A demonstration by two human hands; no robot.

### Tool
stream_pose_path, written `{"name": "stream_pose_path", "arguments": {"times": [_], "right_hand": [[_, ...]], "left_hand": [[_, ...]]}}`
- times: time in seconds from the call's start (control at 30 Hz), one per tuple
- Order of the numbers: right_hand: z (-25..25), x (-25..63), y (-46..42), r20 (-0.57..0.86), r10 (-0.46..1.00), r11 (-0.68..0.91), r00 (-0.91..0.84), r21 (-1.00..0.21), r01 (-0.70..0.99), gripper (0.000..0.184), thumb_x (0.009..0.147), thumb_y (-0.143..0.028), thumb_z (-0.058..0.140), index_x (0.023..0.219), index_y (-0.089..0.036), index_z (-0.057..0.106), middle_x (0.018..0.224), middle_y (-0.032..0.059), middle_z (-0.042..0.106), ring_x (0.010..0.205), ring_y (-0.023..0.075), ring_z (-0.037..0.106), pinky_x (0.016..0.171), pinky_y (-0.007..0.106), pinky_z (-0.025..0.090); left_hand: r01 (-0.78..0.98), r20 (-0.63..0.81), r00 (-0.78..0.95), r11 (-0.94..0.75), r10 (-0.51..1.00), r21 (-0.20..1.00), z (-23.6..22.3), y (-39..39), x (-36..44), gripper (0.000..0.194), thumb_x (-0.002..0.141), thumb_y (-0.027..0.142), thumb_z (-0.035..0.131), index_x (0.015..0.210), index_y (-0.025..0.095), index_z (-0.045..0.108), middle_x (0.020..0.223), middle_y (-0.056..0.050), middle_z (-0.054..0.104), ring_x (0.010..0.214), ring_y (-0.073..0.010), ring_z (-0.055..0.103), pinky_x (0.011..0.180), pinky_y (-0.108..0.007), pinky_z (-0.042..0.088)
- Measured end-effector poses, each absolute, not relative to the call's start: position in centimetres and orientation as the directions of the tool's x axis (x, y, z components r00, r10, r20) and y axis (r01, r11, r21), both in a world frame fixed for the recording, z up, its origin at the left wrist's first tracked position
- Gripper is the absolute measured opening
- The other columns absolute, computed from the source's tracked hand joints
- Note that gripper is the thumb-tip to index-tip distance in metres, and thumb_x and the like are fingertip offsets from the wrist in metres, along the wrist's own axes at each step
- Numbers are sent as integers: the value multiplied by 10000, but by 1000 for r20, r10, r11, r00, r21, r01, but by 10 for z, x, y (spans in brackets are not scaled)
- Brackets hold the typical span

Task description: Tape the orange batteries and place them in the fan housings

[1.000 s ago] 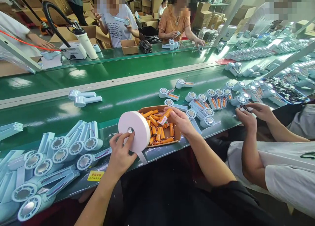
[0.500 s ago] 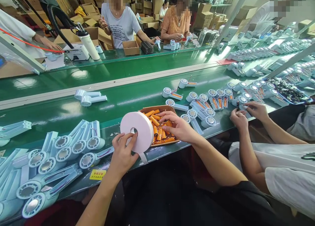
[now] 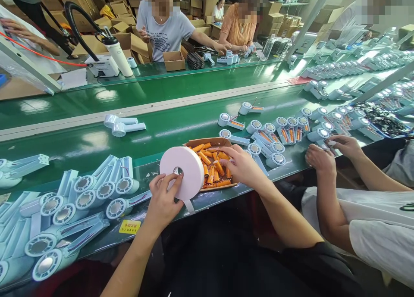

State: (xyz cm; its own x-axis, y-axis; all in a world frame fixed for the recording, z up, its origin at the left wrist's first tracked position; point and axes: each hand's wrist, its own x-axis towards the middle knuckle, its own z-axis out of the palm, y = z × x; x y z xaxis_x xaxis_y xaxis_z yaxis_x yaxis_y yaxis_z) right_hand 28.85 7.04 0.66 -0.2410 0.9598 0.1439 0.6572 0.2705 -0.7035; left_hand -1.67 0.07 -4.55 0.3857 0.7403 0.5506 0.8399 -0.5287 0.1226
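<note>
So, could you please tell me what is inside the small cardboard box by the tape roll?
The cardboard box holds loose orange batteries. The right hand covers its right end, and the white tape roll hides its left corner.

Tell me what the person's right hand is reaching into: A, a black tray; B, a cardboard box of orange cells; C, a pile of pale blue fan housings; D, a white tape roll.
B: the right hand rests in the cardboard box of orange cells.

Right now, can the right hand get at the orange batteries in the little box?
Probably yes. The right hand already rests over the open cardboard box, fingers among the orange batteries. Nothing covers them; the left hand holds the white tape roll off to one side.
</note>
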Motion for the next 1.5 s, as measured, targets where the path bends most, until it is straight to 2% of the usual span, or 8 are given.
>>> {"name": "stream_pose_path", "arguments": {"times": [0.17, 0.37, 0.53, 0.63, 0.83, 1.03, 1.17, 1.5], "right_hand": [[-8, 288, 69, 37, 915, 117, -402, -978, 175, 427, 995, -496, 641, 1354, -267, 628, 1128, 62, 721, 875, 187, 672, 789, 341, 591], [-9, 281, 60, -1, 878, -126, -478, -965, -231, 508, 864, -524, 824, 1249, -313, 569, 928, -26, 601, 664, 119, 559, 636, 273, 527], [-1, 282, 59, -105, 878, -248, -467, -934, -258, 340, 810, -339, 803, 1082, -265, 613, 880, -16, 639, 599, 111, 488, 556, 253, 454], [2, 283, 58, -91, 901, -234, -425, -926, -296, 406, 783, -332, 716, 1181, -253, 687, 1237, 92, 733, 755, 169, 602, 593, 292, 504], [-7, 279, 54, -2, 958, -52, -286, -985, -166, 752, 869, -436, 691, 1593, -417, 489, 1770, -4, 338, 1109, 243, 654, 642, 317, 587], [-6, 275, 52, 130, 959, 107, -251, -989, -105, 718, 971, -543, 650, 1640, -427, 419, 1783, -21, 304, 1342, 275, 623, 941, 409, 665], [2, 272, 51, 189, 950, 177, -247, -982, -72, 563, 1027, -512, 634, 1561, -351, 563, 1645, 27, 542, 1476, 271, 553, 1247, 476, 479], [5, 263, 55, 100, 952, 130, -291, -988, 85, 530, 1027, -582, 623, 1473, -300, 674, 1486, 38, 691, 1452, 279, 588, 1306, 522, 391]], "left_hand": [[845, 528, 383, -518, 758, 131, -47, 0, -17, 635, 791, 80, 659, 1417, 180, 627, 1243, -149, 665, 1266, -372, 482, 1084, -518, 454], [848, 507, 383, -512, 772, 139, -48, 0, -18, 653, 781, 78, 660, 1422, 203, 641, 1232, -141, 672, 1282, -376, 485, 1088, -523, 453], [842, 515, 387, -520, 765, 140, -46, -1, -17, 655, 768, 47, 648, 1410, 178, 639, 1225, -144, 671, 1280, -371, 477, 1086, -508, 462], [837, 505, 394, -526, 768, 147, -47, -2, -17, 690, 757, 46, 663, 1434, 176, 627, 1237, -148, 669, 1283, -372, 470, 1082, -507, 469], [847, 475, 394, -511, 787, 144, -51, -2, -19, 775, 746, 66, 692, 1500, 220, 601, 1251, -142, 673, 1287, -380, 483, 1101, -539, 467], [838, 457, 432, -534, 777, 115, -44, -4, -17, 834, 744, 31, 701, 1541, 237, 568, 1255, -127, 696, 1302, -367, 486, 1117, -501, 478], [823, 430, 499, -567, 753, 38, -39, -5, -18, 804, 790, 47, 708, 1554, 249, 564, 1273, -113, 719, 1278, -355, 506, 1155, -519, 454], [765, 420, 619, -630, 663, -134, -30, -4, -18, 705, 850, -13, 646, 1484, 295, 640, 1302, -45, 743, 1192, -300, 496, 1282, -588, 350]]}}
